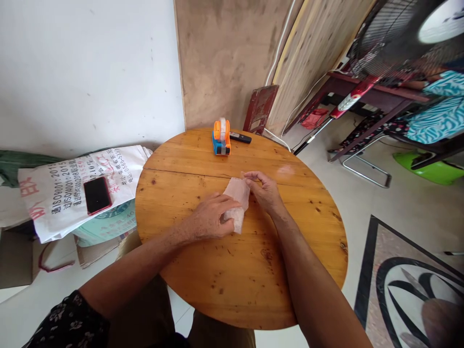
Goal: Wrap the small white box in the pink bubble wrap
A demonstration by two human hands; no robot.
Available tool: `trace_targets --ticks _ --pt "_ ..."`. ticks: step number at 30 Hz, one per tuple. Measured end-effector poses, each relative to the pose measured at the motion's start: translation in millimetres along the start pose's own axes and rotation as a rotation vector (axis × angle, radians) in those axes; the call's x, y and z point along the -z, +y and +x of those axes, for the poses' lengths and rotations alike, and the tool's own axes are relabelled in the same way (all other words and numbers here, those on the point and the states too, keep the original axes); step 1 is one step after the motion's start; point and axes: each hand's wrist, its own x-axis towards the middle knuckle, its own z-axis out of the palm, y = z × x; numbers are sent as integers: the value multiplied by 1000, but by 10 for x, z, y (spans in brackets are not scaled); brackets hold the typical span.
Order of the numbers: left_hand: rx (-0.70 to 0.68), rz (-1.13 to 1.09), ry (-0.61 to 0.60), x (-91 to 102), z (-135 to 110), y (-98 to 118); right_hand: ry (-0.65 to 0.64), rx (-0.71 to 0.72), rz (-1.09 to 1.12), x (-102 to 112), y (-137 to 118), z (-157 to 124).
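Note:
A whitish, slightly see-through soft sheet or pouch (pixel 237 191) lies near the middle of the round wooden table; its exact kind I cannot make out. My left hand (pixel 211 215) reaches over its lower left part, thumb and curled fingers closing on the edge. At its top right corner, my right hand (pixel 264 189) pinches the material between thumb and forefinger. Beyond both hands stands an orange and blue tape dispenser (pixel 217 143) with a roll of clear tape. A black pen-like tool (pixel 240 137), perhaps a cutter, lies beside it.
The wooden table (pixel 224 290) has a rounded edge close to my body. To the left, a phone (pixel 97 195) rests on a printed white sack (pixel 72 169). A standing fan (pixel 391 43) and a seated person (pixel 438 116) are at the right. Behind the table is a red-brown chair back (pixel 259 108).

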Motion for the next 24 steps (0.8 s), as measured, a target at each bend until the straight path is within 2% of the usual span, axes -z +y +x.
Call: trace_targets --ticks 5,9,13,15,20,24 --pt "10 1 -22 9 -2 6 115 -14 -285 -182 36 -30" --pt "16 4 -13 5 -6 0 187 -116 -264 -116 53 -46" --pt "19 -9 -9 -3 -21 -3 104 -326 -289 17 21 -50" --pt "39 -17 5 -13 -33 -7 45 -369 -341 22 -21 -54" --pt "72 -21 38 -32 -56 -15 -10 -368 -320 -100 -96 -37" --pt "28 -9 30 -5 -51 -4 15 -334 -147 -175 -57 -15"
